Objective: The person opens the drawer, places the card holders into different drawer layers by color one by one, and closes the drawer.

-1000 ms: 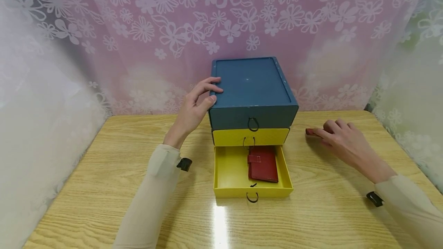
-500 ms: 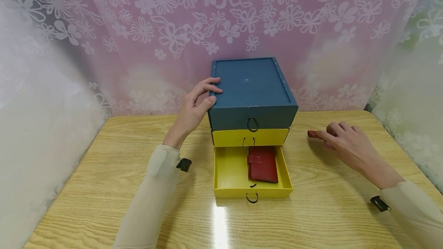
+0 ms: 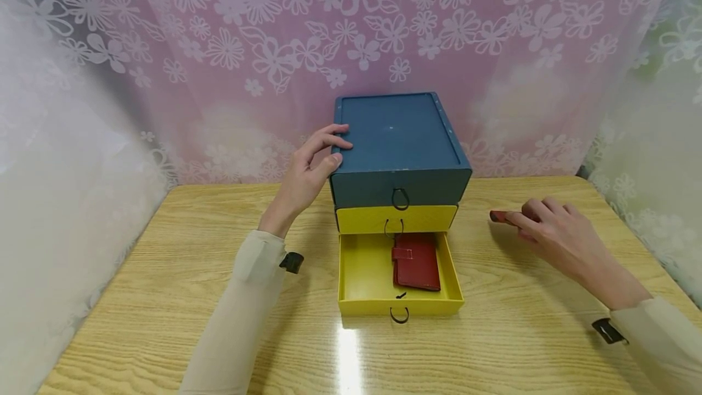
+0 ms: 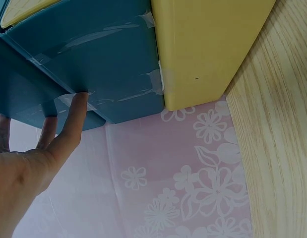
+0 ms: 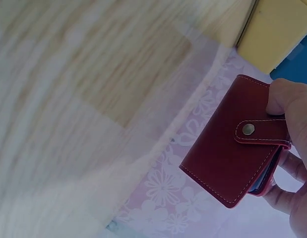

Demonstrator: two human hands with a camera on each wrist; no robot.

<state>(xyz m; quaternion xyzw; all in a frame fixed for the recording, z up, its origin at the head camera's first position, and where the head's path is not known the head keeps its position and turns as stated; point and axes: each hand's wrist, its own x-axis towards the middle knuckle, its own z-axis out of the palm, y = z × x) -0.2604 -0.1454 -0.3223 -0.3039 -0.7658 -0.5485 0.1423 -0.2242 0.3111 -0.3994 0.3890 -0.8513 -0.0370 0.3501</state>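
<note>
A small chest with a blue top [image 3: 399, 139] and yellow drawers stands at the table's back middle. Its bottom yellow drawer [image 3: 362, 273] is pulled out and holds a red wallet [image 3: 417, 261]. My left hand [image 3: 312, 169] rests on the blue top's left edge, thumb against the side [image 4: 74, 119], fingers over the rim. To the right of the chest, my right hand [image 3: 548, 227] grips a second red wallet [image 3: 500, 217], seen with its snap strap in the right wrist view [image 5: 237, 144], just above the table.
The wooden table [image 3: 164, 297] carries the chest. Floral lace curtains [image 3: 219, 47] close in the back and both sides. The middle yellow drawer [image 3: 396, 218] is closed, and each drawer has a black ring pull [image 3: 399, 314].
My right hand has drawn slightly right and toward me with the red wallet in it. The left hand and the chest have stayed still.
</note>
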